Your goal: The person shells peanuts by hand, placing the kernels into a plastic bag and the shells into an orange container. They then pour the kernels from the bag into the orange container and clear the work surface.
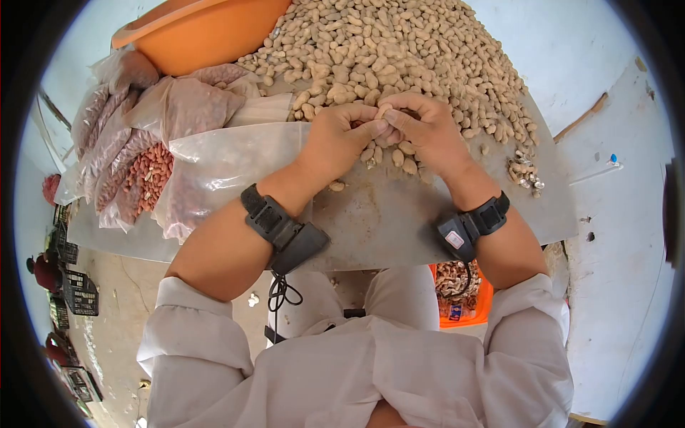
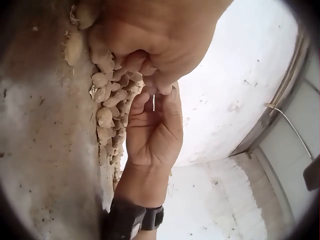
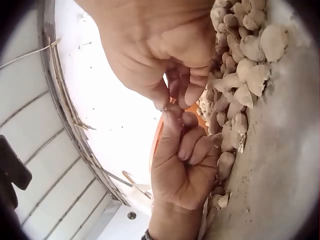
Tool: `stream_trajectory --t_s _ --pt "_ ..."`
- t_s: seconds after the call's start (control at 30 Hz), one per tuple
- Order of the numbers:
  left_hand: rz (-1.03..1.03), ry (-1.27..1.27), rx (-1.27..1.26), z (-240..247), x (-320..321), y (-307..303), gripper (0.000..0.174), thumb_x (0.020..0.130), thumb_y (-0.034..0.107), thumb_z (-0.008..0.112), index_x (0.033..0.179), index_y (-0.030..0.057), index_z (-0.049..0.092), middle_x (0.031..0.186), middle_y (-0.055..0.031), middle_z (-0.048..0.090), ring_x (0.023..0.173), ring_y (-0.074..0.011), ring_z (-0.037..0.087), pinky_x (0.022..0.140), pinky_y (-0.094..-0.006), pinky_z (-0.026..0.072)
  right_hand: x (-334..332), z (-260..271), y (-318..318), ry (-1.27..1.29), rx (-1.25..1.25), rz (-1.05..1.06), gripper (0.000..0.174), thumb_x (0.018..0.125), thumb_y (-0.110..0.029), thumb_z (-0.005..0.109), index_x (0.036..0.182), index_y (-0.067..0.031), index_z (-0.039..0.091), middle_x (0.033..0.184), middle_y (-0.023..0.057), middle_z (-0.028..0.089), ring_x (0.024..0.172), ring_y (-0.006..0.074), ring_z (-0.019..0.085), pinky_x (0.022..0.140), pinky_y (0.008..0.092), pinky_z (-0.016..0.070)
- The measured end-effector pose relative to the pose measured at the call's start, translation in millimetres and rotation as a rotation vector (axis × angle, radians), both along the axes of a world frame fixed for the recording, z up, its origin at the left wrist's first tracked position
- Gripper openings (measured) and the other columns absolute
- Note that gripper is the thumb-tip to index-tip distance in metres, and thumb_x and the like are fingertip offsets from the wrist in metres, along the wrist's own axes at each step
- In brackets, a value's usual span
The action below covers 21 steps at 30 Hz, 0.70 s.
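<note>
My left hand and right hand meet fingertip to fingertip at the near edge of a heap of unshelled peanuts. Between their thumbs and fingers they pinch a pale peanut, mostly covered by the fingertips. Reddish bits show within the curl of the left fingers in the head view. From the left wrist, the right hand faces the left hand. The right wrist view has the left hand below the right hand, its fingers curled, with peanuts beside both.
An orange basin stands at the back left of the metal table. In front of it lie plastic bags and red shelled kernels. Some shells lie at right. Below the table edge is an orange-red container with shells.
</note>
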<state>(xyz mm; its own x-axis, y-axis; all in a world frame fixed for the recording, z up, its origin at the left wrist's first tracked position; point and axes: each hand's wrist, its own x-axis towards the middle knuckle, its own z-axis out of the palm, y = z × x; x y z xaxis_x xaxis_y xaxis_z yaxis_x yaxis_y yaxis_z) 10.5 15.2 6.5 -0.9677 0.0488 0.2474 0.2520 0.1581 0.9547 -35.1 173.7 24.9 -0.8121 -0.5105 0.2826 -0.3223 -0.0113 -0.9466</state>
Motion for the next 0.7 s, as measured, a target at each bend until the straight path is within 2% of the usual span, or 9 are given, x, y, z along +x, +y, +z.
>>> stream_trajectory --t_s 0.1,0.2,0.47,0.57,0.67,0.7 --pt "0.016 0.045 -0.007 2.3 4.9 2.9 0.013 0.084 0.011 0.059 0.087 0.0006 0.067 0.070 0.0003 0.062 0.060 -0.0039 0.048 0.054 -0.0203 0.0403 1.7 -5.1 -2.3 -0.058 -0.037 0.021 0.014 0.086 -0.008 0.054 0.091 0.0028 0.061 0.073 0.0043 0.061 0.061 0.0080 0.056 0.056 0.0207 0.0478" --pt "0.027 0.066 -0.030 1.0 3.7 2.2 0.013 0.085 0.011 0.058 0.084 0.0013 0.067 0.068 0.0013 0.061 0.058 -0.0033 0.046 0.053 -0.0196 0.0394 2.4 -8.1 -5.0 0.017 -0.048 -0.008 0.013 0.086 -0.008 0.053 0.088 0.0029 0.060 0.072 0.0047 0.061 0.060 0.0080 0.056 0.056 0.0204 0.0474" --pt "0.008 0.005 0.069 6.4 8.9 2.2 0.015 0.086 0.011 0.057 0.083 0.0007 0.066 0.066 0.0033 0.057 0.054 -0.0020 0.042 0.047 -0.0186 0.0334 5.6 -11.2 -5.0 -0.060 -0.138 0.008 0.013 0.088 -0.008 0.054 0.093 0.0021 0.060 0.075 0.0033 0.059 0.064 0.0089 0.055 0.057 0.0212 0.0456" --pt "-0.075 -0.066 0.233 0.7 4.6 -0.4 0.022 0.089 0.014 0.054 0.101 -0.0032 0.062 0.071 0.0019 0.056 0.056 -0.0024 0.040 0.049 -0.0166 0.0304 5.4 -12.9 -6.6 -0.086 -0.191 0.000 0.015 0.088 -0.009 0.055 0.096 0.0022 0.060 0.076 0.0041 0.060 0.065 0.0095 0.056 0.057 0.0215 0.0464" --pt "-0.054 -0.077 0.412 -6.5 -1.7 3.7 0.015 0.087 0.010 0.056 0.091 -0.0015 0.065 0.066 0.0026 0.055 0.050 -0.0017 0.035 0.044 -0.0177 0.0279 5.5 -14.4 -7.5 -0.103 -0.236 0.006 0.016 0.087 -0.009 0.056 0.098 0.0023 0.060 0.078 0.0052 0.061 0.065 0.0103 0.057 0.057 0.0217 0.0471" --pt "-0.055 -0.088 0.427 -6.2 -1.3 3.8 0.016 0.087 0.010 0.056 0.092 -0.0017 0.065 0.066 0.0022 0.055 0.050 -0.0019 0.035 0.044 -0.0177 0.0277 5.6 -14.8 -7.7 -0.111 -0.251 0.009 0.016 0.087 -0.009 0.056 0.099 0.0022 0.060 0.078 0.0056 0.061 0.065 0.0106 0.058 0.057 0.0217 0.0474"
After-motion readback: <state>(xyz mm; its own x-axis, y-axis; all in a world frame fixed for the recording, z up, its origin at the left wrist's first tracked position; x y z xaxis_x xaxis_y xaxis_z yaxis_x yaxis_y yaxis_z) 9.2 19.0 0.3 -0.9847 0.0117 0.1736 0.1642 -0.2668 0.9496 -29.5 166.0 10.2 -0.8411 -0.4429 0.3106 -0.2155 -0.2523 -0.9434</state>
